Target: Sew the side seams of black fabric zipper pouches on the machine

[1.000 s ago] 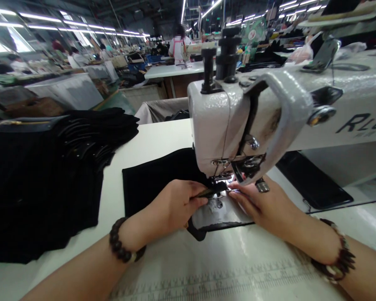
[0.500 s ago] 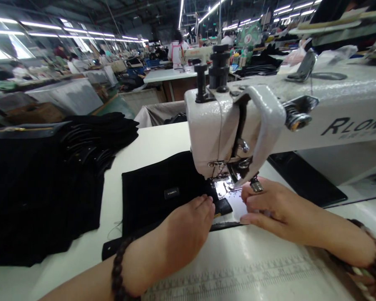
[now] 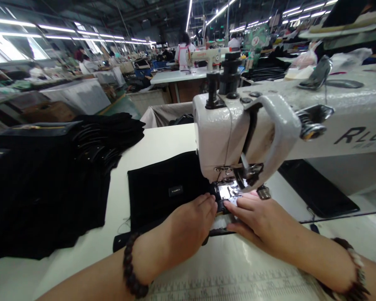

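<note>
A black fabric panel [image 3: 152, 196] with a small label [image 3: 175, 191] lies on the white table, its right side under the sewing machine head [image 3: 216, 138]. My left hand [image 3: 184, 223] rests flat on the panel's near right part, fingers stretched out. Just in front of the lit needle area is a small black piece with gold marks [image 3: 219, 207]. My right hand [image 3: 263, 215] touches that piece with a fingertip, thumb spread lower down, with nothing visibly gripped. The hand and the machine hide part of the piece.
To the left lies a thick pile of black fabric pieces [image 3: 47, 200] with zips. A flat black slab [image 3: 319, 188] lies under the machine arm at right. Ruler markings [image 3: 232, 286] run along the near table edge. Behind are another sewing machine [image 3: 207, 56] and people.
My right hand has moved left, from beside the needle area onto the small black piece. My left hand stays on the panel. The view has shifted slightly.
</note>
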{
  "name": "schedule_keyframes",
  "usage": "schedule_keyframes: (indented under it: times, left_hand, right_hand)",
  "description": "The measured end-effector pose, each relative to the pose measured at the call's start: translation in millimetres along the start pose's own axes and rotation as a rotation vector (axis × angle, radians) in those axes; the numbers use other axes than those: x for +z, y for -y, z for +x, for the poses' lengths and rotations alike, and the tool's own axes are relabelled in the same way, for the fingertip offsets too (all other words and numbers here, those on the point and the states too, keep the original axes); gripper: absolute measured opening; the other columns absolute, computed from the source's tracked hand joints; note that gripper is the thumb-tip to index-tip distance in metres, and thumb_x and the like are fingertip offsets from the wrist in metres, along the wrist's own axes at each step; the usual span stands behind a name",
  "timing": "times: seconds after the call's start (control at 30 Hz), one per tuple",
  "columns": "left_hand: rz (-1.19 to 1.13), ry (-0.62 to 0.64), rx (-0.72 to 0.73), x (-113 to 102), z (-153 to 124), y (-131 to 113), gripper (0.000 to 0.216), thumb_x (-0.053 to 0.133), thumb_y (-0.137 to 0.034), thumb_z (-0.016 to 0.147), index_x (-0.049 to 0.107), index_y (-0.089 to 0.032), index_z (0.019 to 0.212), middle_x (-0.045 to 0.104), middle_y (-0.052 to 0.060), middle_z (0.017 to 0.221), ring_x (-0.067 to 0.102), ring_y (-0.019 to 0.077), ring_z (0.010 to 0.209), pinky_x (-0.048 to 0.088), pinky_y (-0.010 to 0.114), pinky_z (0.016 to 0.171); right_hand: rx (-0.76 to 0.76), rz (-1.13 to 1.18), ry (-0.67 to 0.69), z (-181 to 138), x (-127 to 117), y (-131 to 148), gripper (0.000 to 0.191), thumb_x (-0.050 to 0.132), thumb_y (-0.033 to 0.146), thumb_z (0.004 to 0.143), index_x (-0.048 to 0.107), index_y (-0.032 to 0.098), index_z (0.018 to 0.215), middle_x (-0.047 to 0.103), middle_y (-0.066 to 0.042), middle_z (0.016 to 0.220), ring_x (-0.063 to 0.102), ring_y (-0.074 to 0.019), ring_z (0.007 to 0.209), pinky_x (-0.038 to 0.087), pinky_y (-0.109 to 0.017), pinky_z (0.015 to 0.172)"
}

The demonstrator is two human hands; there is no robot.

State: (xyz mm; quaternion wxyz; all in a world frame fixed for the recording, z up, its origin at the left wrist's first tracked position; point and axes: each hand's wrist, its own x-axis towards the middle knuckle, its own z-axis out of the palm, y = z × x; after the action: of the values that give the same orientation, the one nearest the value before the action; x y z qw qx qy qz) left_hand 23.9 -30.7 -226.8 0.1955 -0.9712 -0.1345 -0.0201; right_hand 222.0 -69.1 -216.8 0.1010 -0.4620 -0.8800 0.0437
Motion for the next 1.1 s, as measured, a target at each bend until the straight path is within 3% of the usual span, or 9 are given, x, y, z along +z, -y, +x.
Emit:
schedule_keyframes:
  times: [0.37, 0.57, 0.77, 0.97, 1.1]
  left_hand:
    - [0.010, 0.049, -0.051, 7, 7, 9, 0.035, 0.044, -0.014, 0.080, 0.052, -0.004, 0.112, 0.055, 0.010, 0.117, 0.048, 0.0165, 0.109, 0.031, 0.027, 0.099]
    - [0.020, 0.077, -0.071, 7, 11, 13, 0.037, 0.047, -0.012, 0.078, 0.051, -0.004, 0.114, 0.056, 0.009, 0.116, 0.048, 0.0173, 0.109, 0.032, 0.027, 0.099]
    - [0.001, 0.045, -0.053, 11, 9, 14, 0.035, 0.048, -0.011, 0.077, 0.051, -0.004, 0.112, 0.056, 0.011, 0.115, 0.050, 0.0165, 0.107, 0.034, 0.027, 0.097]
    - [-0.015, 0.041, -0.017, 6, 6, 10, 0.035, 0.044, -0.014, 0.078, 0.054, -0.004, 0.110, 0.057, 0.011, 0.115, 0.049, 0.0173, 0.108, 0.034, 0.026, 0.096]
    - [-0.008, 0.071, -0.049, 7, 7, 10, 0.035, 0.041, -0.011, 0.080, 0.053, -0.004, 0.111, 0.057, 0.011, 0.115, 0.050, 0.0173, 0.107, 0.034, 0.026, 0.096]
  right_hand:
    - [0.146, -0.044, 0.017, 6, 8, -1, 0.035, 0.055, 0.030, 0.081, 0.056, 0.011, 0.111, 0.063, -0.010, 0.080, 0.058, -0.0221, 0.072, 0.043, -0.031, 0.058]
    - [0.167, -0.026, 0.008, 7, 6, -2, 0.034, 0.055, 0.027, 0.080, 0.055, 0.012, 0.111, 0.064, -0.011, 0.088, 0.059, -0.0236, 0.077, 0.045, -0.033, 0.063]
    - [0.165, -0.009, 0.037, 8, 7, -4, 0.034, 0.050, 0.030, 0.083, 0.055, 0.013, 0.113, 0.062, -0.011, 0.083, 0.058, -0.0236, 0.076, 0.043, -0.034, 0.063]
    - [0.154, 0.036, 0.050, 7, 6, -4, 0.029, 0.046, 0.035, 0.085, 0.062, 0.016, 0.099, 0.060, -0.008, 0.073, 0.055, -0.0218, 0.070, 0.039, -0.032, 0.061]
    - [0.148, 0.040, -0.001, 6, 9, -6, 0.027, 0.047, 0.031, 0.084, 0.060, 0.016, 0.102, 0.061, -0.008, 0.077, 0.056, -0.0219, 0.071, 0.040, -0.031, 0.060]
